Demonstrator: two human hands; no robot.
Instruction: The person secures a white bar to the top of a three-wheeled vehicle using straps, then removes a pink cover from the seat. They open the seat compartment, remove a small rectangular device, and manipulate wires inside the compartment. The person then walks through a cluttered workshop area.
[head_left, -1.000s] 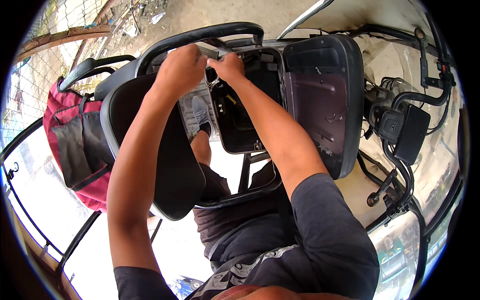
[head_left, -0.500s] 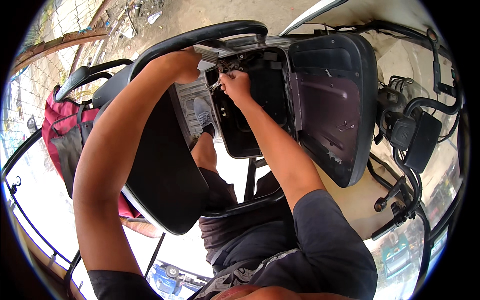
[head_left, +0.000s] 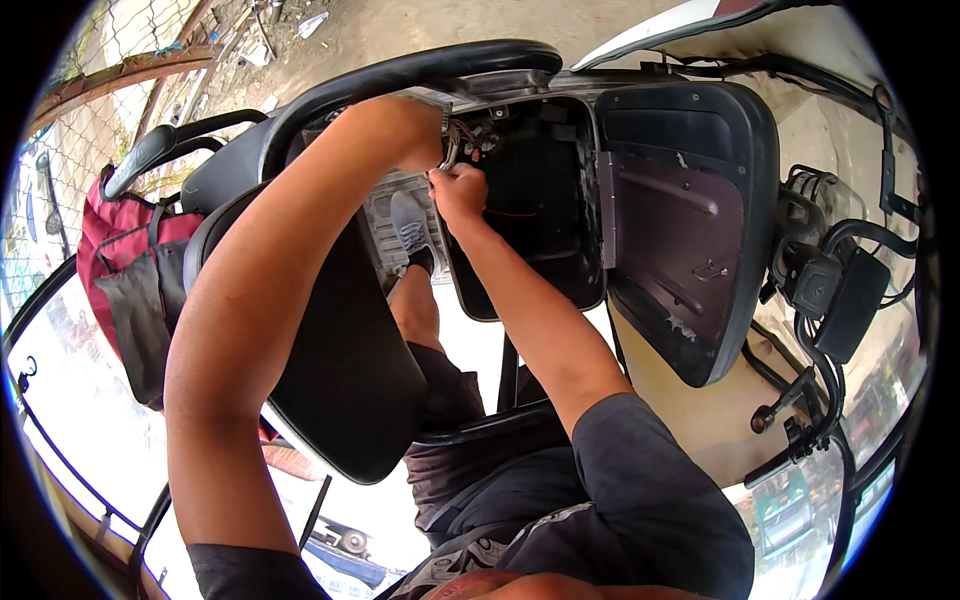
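Note:
My left hand (head_left: 418,135) reaches over the left rim of an open black storage box (head_left: 455,285), close to a bundle of wires (head_left: 462,135); its fingers are hidden from view. Just below it, my right hand (head_left: 462,192) is closed in a pinch at the box's left edge, where a pale wire runs down to the fingertips. The ends of both hands nearly meet. A thin red wire (head_left: 515,212) lies across the dark inside of the box. The box's lid (head_left: 680,220) stands swung out to the right on its hinge.
A black tubular rail (head_left: 420,65) curves above my left forearm. The black seat (head_left: 345,390) is tilted on the left, with a red and grey bag (head_left: 135,265) behind it. Handlebar controls (head_left: 815,285) sit at the right. My shoe (head_left: 408,222) rests on the ribbed metal floor (head_left: 385,235).
My left hand has moved right and down toward the wires, covering the finned metal part seen earlier. My right hand has dropped slightly. The whole view has shifted a little.

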